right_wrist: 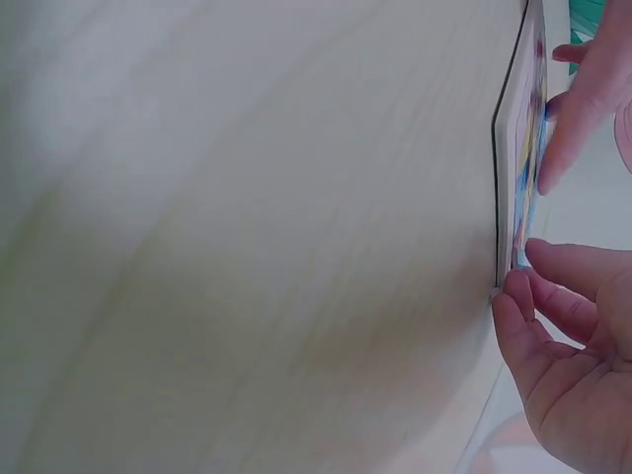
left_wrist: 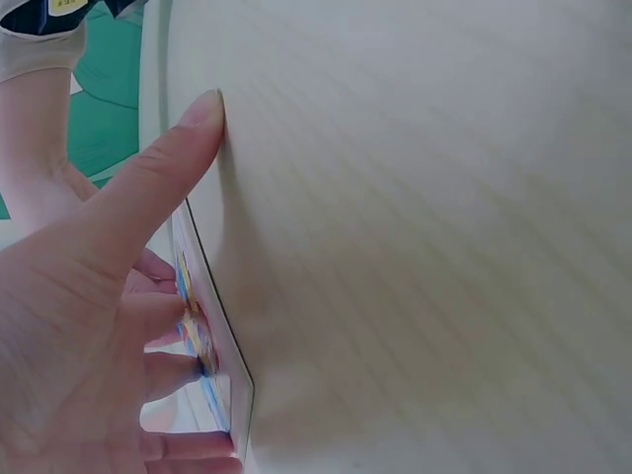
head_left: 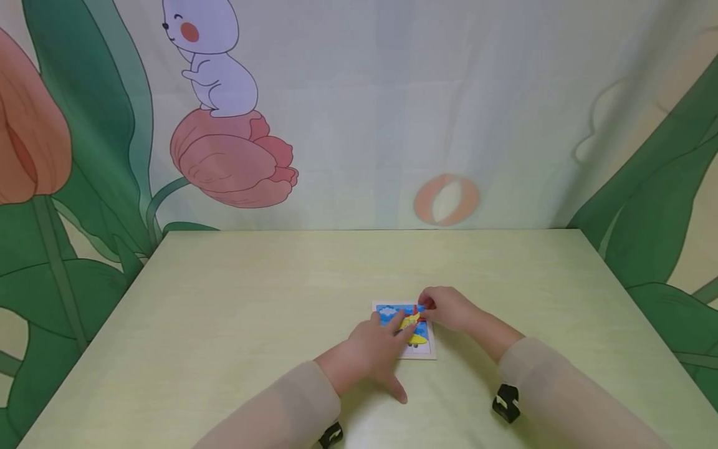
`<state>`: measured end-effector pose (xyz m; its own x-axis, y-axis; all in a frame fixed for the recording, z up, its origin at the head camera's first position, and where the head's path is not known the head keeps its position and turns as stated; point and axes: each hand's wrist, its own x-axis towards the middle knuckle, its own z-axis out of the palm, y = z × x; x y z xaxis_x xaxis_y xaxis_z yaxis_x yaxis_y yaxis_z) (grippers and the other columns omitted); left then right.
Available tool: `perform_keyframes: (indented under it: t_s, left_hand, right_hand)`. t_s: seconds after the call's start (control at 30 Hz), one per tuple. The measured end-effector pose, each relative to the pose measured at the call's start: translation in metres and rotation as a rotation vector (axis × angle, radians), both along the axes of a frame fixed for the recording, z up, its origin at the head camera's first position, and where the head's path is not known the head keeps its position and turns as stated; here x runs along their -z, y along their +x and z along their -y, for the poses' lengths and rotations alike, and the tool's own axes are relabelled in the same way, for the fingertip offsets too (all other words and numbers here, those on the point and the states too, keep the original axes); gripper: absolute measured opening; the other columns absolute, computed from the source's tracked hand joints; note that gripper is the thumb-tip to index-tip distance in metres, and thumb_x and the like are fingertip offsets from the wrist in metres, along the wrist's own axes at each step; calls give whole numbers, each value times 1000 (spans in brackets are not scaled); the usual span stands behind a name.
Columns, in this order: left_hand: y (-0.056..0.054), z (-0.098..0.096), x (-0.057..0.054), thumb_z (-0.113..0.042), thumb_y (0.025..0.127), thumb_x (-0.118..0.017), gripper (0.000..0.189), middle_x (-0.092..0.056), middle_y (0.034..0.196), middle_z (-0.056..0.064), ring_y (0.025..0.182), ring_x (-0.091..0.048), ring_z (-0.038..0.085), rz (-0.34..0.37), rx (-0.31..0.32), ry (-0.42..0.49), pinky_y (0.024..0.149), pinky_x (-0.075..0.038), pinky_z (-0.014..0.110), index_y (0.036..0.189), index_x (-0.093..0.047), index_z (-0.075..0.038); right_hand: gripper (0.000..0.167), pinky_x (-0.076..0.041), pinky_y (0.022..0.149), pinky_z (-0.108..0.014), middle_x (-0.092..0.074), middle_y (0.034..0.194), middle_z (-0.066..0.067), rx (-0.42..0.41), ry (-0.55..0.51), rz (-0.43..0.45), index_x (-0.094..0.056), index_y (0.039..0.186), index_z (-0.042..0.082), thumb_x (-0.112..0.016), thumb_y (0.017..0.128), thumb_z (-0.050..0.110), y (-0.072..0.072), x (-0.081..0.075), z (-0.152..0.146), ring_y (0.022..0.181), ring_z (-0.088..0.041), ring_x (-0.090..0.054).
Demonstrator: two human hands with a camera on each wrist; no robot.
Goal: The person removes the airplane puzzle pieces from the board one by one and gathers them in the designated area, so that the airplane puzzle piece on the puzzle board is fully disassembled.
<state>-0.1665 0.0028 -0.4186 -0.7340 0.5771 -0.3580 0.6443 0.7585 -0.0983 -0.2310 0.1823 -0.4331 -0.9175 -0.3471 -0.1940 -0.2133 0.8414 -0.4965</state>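
A small square picture puzzle with a pale border lies on the table, showing a yellow airplane against blue sky and white cloud. My left hand rests over its left side, fingers spread across the picture and thumb out over the tabletop. At the far right corner, my right hand has its fingers curled round the puzzle's edge. In the right wrist view the thumb is at the picture face and other fingertips sit at the corner. Part of the picture is hidden under both hands.
The pale wooden table extends around the puzzle, its far edge meeting a printed curtain with flowers and a white animal. Black straps show under the beige sleeves.
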Motion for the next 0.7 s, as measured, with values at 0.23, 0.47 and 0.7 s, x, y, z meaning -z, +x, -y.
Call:
perform_keyframes:
  t_s: [0.23, 0.47, 0.7]
  left_hand:
    - [-1, -3, 0, -84, 53, -59, 116, -17, 155, 2, 131, -29, 43, 8, -23, -31, 90, -44, 41, 149, -22, -30]
    - [0, -5, -4, -82, 52, -62, 117, -19, 154, 1, 130, -31, 40, 15, -32, -23, 88, -45, 39, 149, -24, -28]
    - [-2, -6, -5, -84, 52, -59, 119, -16, 155, 1, 132, -28, 43, 3, -18, -72, 86, -48, 32, 149, -20, -28]
  right_hand:
    - [8, -48, 76, -33, -61, 84, -2, 9, -29, -9, -66, 95, 3, -62, 88, 7, 0, 1, 0, 77, -16, -53]
    - [26, -49, 80, -36, -63, 98, -12, -12, 44, -39, -65, 113, -3, -61, 88, 4, 2, 0, 0, 87, -22, -57]
    - [32, -45, 65, -26, -55, 93, -9, -121, 97, -119, -64, 114, -4, -67, 85, 8, 12, -1, -2, 76, -17, -50]
